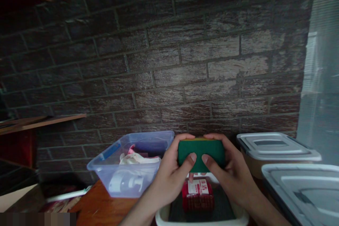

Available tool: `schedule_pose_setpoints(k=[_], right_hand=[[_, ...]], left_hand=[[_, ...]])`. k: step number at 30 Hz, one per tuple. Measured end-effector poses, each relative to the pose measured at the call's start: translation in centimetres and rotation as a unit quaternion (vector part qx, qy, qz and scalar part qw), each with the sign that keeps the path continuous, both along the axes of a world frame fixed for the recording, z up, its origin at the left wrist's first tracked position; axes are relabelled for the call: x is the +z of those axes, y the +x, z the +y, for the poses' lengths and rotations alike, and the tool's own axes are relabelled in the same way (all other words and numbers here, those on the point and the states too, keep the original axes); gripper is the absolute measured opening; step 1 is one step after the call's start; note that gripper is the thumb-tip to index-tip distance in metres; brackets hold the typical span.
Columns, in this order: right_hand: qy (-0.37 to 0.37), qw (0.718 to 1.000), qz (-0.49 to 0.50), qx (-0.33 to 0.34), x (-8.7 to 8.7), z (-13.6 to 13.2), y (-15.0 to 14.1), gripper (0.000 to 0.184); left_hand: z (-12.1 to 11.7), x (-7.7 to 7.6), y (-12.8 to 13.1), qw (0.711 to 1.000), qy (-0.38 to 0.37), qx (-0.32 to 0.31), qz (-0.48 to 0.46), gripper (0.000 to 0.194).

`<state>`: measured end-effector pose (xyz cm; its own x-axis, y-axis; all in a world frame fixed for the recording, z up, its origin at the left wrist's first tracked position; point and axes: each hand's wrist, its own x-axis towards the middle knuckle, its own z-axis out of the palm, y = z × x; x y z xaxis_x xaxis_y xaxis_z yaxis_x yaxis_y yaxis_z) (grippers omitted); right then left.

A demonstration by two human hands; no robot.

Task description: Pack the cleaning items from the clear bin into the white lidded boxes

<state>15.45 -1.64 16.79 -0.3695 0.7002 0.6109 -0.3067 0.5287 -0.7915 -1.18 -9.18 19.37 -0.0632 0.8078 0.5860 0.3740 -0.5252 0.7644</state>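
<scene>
Both of my hands hold a green scouring sponge [201, 152] with a yellow edge on top, raised in front of the brick wall. My left hand [172, 174] grips its left end, thumb on the front face and fingers curled over the top. My right hand [230, 173] grips the right end the same way. Directly below the sponge sits a white bin [164, 217] with a dark inside, holding a red packet with a white label [198, 194].
A clear blue plastic tub [148, 141] with a pump bottle [127, 182] and pale items stands left on the brown table [97, 206]. Two lidded grey-white boxes [275, 146] [304, 183] sit at right. Wooden shelves [47, 122] jut out at left.
</scene>
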Motion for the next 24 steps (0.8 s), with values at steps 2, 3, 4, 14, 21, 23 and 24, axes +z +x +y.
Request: schedule_pose_setpoints(k=[2, 3, 4, 14, 21, 23, 24], right_hand=[[-0.01, 1.0, -0.007, 0.003, 0.2, -0.1, 0.0, 0.036], [-0.012, 1.0, -0.011, 0.003, 0.3, -0.1, 0.1, 0.036], [-0.011, 1.0, -0.014, 0.002, 0.4, -0.2, 0.1, 0.035], [-0.014, 1.0, -0.008, 0.024, 0.8, -0.6, -0.6, 0.034], [0.022, 1.0, -0.016, -0.005, 0.5, -0.5, -1.3, 0.04], [0.03, 0.999, -0.019, -0.009, 0.5, -0.5, -1.3, 0.041], [0.032, 0.999, -0.018, -0.008, 0.5, -0.5, -1.3, 0.042]], left_hand=[[0.1, -0.1, 0.1, 1.0, -0.005, -0.001, -0.016, 0.031], [0.0, -0.2, 0.1, 1.0, -0.009, -0.001, -0.023, 0.031], [0.0, -0.3, 0.1, 0.999, -0.013, 0.0, -0.029, 0.031], [-0.9, -0.1, -0.8, 0.99, -0.058, -0.051, -0.119, 0.032], [-0.7, -0.3, -1.9, 0.979, -0.05, -0.129, -0.148, 0.034], [-0.7, -0.3, -2.1, 0.978, -0.048, -0.129, -0.155, 0.034], [-0.7, -0.4, -2.2, 0.978, -0.048, -0.129, -0.158, 0.035]])
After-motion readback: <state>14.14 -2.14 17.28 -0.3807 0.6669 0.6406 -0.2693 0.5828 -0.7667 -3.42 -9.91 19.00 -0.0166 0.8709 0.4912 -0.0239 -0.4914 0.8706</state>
